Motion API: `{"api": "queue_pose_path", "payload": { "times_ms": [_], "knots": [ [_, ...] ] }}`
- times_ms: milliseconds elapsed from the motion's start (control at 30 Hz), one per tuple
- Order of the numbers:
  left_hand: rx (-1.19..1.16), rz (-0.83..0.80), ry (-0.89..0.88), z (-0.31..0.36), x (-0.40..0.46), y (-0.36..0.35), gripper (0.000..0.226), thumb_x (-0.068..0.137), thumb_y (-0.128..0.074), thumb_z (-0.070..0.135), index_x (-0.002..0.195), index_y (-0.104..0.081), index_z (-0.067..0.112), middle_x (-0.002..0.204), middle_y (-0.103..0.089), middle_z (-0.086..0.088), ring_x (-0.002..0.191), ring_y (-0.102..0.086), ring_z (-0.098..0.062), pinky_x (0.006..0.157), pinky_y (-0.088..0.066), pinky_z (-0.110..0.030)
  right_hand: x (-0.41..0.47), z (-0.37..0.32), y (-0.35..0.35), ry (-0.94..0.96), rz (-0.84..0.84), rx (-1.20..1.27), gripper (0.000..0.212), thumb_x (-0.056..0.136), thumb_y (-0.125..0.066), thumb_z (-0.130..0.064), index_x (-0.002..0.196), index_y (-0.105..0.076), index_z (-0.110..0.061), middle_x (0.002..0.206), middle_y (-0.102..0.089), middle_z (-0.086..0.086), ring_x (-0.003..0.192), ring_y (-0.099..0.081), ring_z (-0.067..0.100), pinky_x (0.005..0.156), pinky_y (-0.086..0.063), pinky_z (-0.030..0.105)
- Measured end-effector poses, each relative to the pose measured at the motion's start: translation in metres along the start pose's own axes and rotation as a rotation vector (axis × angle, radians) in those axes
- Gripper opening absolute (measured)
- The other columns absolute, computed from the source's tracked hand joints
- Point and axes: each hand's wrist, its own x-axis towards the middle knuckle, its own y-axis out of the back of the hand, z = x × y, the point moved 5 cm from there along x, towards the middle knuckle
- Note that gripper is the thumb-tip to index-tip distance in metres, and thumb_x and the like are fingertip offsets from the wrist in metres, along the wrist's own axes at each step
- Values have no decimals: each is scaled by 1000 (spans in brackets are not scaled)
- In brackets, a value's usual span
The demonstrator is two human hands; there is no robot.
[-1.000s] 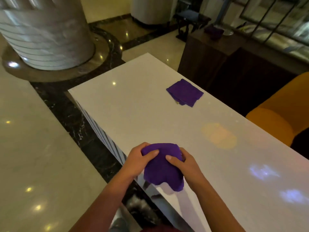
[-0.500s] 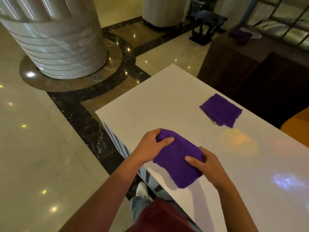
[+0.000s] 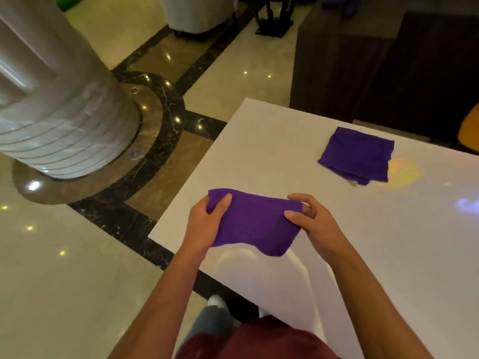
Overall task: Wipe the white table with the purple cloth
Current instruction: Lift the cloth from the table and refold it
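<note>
A purple cloth (image 3: 255, 222) is stretched between both my hands just above the near left part of the white table (image 3: 272, 141). My left hand (image 3: 207, 224) pinches its left edge, thumb on top. My right hand (image 3: 313, 224) grips its right edge, and the cloth's lower part sags toward the tabletop. A second purple cloth (image 3: 359, 154), folded into a square, lies flat on the table farther back to the right, apart from both hands.
A large white ribbed column (image 3: 51, 107) stands on the glossy marble floor to the left. A dark wooden cabinet (image 3: 363, 63) sits behind the table's far edge. An orange seat (image 3: 470, 128) shows at the right border. My legs and shoe (image 3: 215, 301) are by the table's near edge.
The bunched cloth has been spread out sideways between my hands, which moved apart and farther over the table. The view has shifted, so the table sits more to the right.
</note>
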Motion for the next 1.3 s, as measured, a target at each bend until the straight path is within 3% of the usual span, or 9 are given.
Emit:
{"api": "queue_pose_path", "payload": {
  "times_ms": [200,333,400,600,800,933,1100,1200,1300],
  "knots": [
    [35,-130,32,-5,82,-19,14,95,-70,50,96,-74,37,96,-79,15,86,-75,-4,66,-57,-21,10,14,-1,9,139,14,35,96,-78,-13,127,-64,-21,116,-78,-2,110,-75,19,81,-61,26],
    [101,-311,41,-3,137,-41,13,94,-68,54,94,-74,43,94,-76,23,90,-72,-4,72,-54,-23,32,4,3,27,350,-140,30,104,-67,-14,126,-65,-34,93,-75,-4,84,-70,18,71,-60,27],
    [116,-381,54,3,165,-48,9,94,-66,56,90,-73,51,93,-74,26,89,-71,-3,71,-54,-24,53,-3,3,20,435,-181,30,105,-64,-15,125,-67,-39,96,-74,1,86,-69,25,68,-59,26],
    [193,-566,52,19,249,-61,17,103,-57,47,102,-70,36,96,-76,20,95,-72,-5,68,-55,-15,136,-24,7,28,595,-243,43,108,-58,-9,145,-56,-30,115,-74,6,103,-72,18,78,-61,24],
    [295,-637,-16,26,349,-118,35,107,-56,32,131,-67,9,125,-70,-7,119,-66,-27,105,-53,-42,241,-39,53,-149,681,-451,43,104,-65,-9,144,-62,-23,118,-73,9,108,-71,26,97,-62,45],
    [398,-641,-43,20,399,-162,36,104,-59,34,128,-70,8,123,-72,-10,117,-67,-28,105,-52,-42,292,-36,87,-243,718,-500,35,103,-66,-10,135,-67,-25,119,-71,4,109,-70,22,99,-62,42],
    [612,-432,-276,35,439,-193,39,102,-61,31,139,-59,17,125,-69,-8,114,-64,-25,94,-48,-33,338,-38,118,-213,763,-565,30,103,-68,-11,128,-65,-25,110,-70,-9,97,-68,8,96,-62,33],
    [720,-235,-549,43,433,-196,52,99,-63,30,148,-48,17,146,-56,-6,131,-54,-23,109,-46,-33,354,-37,123,-190,826,-708,46,103,-67,-16,146,-56,-27,137,-67,-1,119,-65,16,102,-56,33],
    [801,-321,-858,37,405,-210,52,98,-57,34,144,-51,13,155,-47,-11,145,-43,-31,119,-36,-41,352,-38,110,-95,941,-945,50,102,-65,-20,150,-54,-26,154,-55,1,140,-51,22,113,-46,37]
  ]
}}
